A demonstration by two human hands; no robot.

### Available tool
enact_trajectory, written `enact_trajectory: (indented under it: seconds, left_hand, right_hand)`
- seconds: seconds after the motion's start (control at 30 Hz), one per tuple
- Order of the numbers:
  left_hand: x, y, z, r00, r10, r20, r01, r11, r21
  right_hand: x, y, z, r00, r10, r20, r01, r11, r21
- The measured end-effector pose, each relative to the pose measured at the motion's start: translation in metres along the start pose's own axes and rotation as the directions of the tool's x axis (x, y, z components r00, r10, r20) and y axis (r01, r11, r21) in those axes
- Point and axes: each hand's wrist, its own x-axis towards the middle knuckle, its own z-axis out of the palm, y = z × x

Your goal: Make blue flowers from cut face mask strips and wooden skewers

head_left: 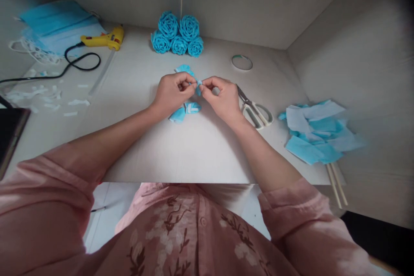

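Above the middle of the table, my left hand and my right hand meet, thumbs and forefingers pinched on one small light blue fabric piece. Most of that piece is covered by the fingers. Behind my left hand lies a blue petal-like piece. Below the hands are two more blue fabric pieces, one plain and one with a white strip on it. Scissors with white handles rest just right of my right hand, closed or nearly so.
Blue rolled fabric roses are stacked at the back wall. A yellow glue gun with a black cord lies by blue face masks, white scraps at left. On the right are a tape ring, blue fabric cuttings and two sticks.
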Motion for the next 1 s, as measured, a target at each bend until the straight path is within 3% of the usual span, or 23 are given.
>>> enact_trajectory:
  seconds: [1.0]
  left_hand:
    - [0.0024,-0.0047,-0.0003,0.999,0.006,0.034,-0.002,0.994,-0.11]
  right_hand:
    - [0.0003,0.0043,0.0013,0.998,-0.057,-0.013,0.057,0.998,-0.008]
